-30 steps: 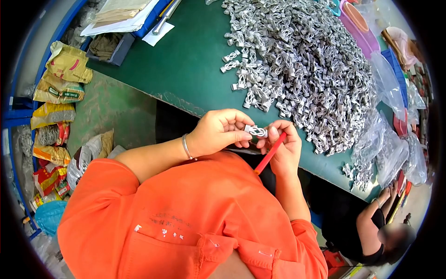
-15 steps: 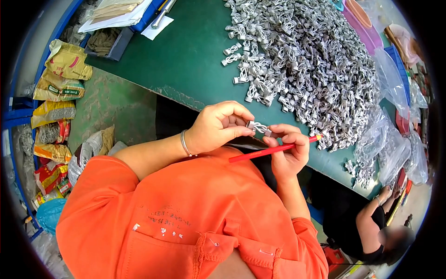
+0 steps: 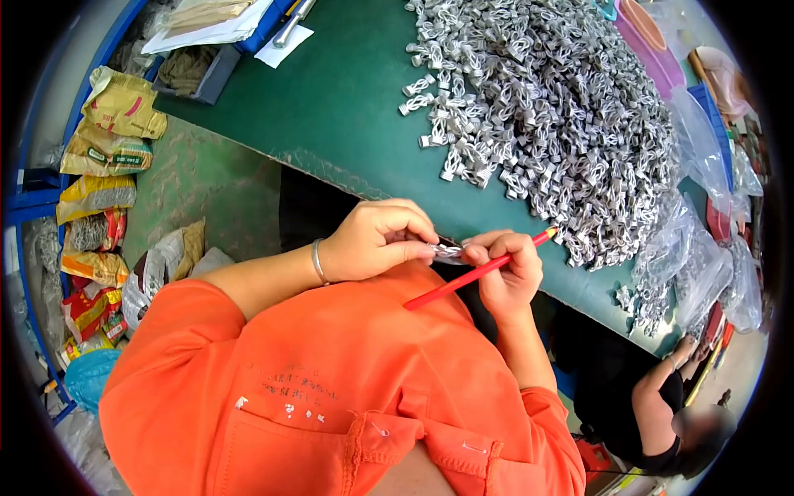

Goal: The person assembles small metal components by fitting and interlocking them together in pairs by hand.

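Note:
A small silvery metal piece with twisted loops [image 3: 447, 250] is held between both hands, just off the table's near edge. My left hand [image 3: 374, 238] is closed, pinching its left end between thumb and fingers. With thumb and fingertips, my right hand [image 3: 506, 269] grips the other end. A slim red pen-like stick with a yellow end [image 3: 463, 283] also lies in my right hand, slanting up to the right. Fingers partly cover the metal piece. Beyond the hands, a large heap of similar looped metal pieces [image 3: 554, 124] covers the table's right part.
The green table [image 3: 331, 107] carries a grey bin with cloth [image 3: 194, 74] and papers [image 3: 207, 25] at the upper left. Filled sacks [image 3: 95, 198] line the left side. Plastic bags [image 3: 703, 264] hang at the right, near another person's arm [image 3: 657, 397].
Both hands have come lower and slightly left, closer together. The metal piece has turned and is more covered by the fingers. The red stick tilts more steeply.

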Demonstrator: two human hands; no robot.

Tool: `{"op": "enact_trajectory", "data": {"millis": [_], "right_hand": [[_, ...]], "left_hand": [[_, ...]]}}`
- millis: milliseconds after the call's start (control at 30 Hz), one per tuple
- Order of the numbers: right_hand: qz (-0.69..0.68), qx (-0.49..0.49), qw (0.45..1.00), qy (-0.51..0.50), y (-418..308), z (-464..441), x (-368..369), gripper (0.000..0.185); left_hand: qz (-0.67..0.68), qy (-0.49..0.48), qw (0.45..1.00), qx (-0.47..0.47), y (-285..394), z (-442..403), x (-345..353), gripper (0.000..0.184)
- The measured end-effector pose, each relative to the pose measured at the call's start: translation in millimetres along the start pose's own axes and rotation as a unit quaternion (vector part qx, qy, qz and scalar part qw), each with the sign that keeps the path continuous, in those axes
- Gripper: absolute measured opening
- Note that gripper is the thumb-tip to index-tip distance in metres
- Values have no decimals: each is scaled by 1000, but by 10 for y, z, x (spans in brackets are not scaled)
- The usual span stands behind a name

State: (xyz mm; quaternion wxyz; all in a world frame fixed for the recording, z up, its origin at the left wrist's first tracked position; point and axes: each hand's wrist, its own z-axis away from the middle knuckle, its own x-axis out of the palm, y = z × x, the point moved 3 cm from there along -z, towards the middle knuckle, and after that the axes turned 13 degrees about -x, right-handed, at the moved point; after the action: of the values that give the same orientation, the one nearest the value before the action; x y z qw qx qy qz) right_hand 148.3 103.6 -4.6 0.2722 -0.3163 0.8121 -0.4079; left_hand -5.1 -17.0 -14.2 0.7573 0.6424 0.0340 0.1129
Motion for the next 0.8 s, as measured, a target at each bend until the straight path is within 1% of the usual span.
{"op": "enact_trajectory", "data": {"millis": [33, 67, 100, 167, 200, 233, 300, 367, 433, 467, 500, 533, 567, 600, 633, 667, 733, 800], "right_hand": [[-16, 39, 999, -13, 19, -7, 6, 25], [19, 19, 999, -16, 45, -16, 0, 24], [21, 12, 1000, -17, 79, -56, -12, 24], [99, -21, 994, 40, 136, -142, -95, 25], [125, -37, 990, 53, 207, -192, -131, 26], [151, -76, 984, 52, 245, -283, -147, 26], [236, -111, 965, 33, 284, -550, -66, 27], [234, -61, 970, -8, 467, -574, -2, 28], [248, -52, 967, -17, 497, -571, 10, 27], [238, -71, 969, 5, 476, -569, 4, 27], [228, -87, 969, 27, 443, -545, -3, 27], [214, -111, 970, 32, 356, -548, -5, 27], [214, -110, 970, 32, 315, -527, -18, 27], [182, -128, 975, 27, 271, -497, -28, 27], [150, -146, 978, 22, 234, -460, -33, 28], [109, -139, 984, 28, 215, -416, -32, 28], [103, -145, 984, 14, 111, -408, -4, 28], [89, -156, 984, -16, 76, -374, 6, 28]], "left_hand": [[22, -4, 1000, -20, -12, 0, -14, 9], [-130, 18, 990, 48, 10, 4, -59, 11], [-142, 11, 989, 25, 7, 21, -66, 11], [-213, 4, 977, 3, -48, 40, -84, 11], [-244, 13, 969, 18, -70, 40, -79, 12], [-245, 15, 969, 21, -81, 39, -61, 12], [-211, 27, 977, 21, -89, 25, -26, 14], [-217, 31, 975, 27, -39, -13, -25, 13], [-147, 52, 987, -38, -44, -60, -61, 10], [-78, 62, 994, -50, -83, -78, -73, 9], [3, 62, 994, -88, -106, -101, -83, 15], [52, 66, 990, -117, -101, -124, -100, 18], [102, 69, 982, -146, -73, -156, -122, 21], [116, 71, 975, -176, -42, -191, -138, 26], [117, 69, 975, -178, -34, -222, -137, 26], [154, 53, 974, -160, -21, -256, -122, 27], [205, 16, 968, -141, 15, -306, -85, 26], [190, 17, 972, -134, 12, -322, -68, 25]]}}
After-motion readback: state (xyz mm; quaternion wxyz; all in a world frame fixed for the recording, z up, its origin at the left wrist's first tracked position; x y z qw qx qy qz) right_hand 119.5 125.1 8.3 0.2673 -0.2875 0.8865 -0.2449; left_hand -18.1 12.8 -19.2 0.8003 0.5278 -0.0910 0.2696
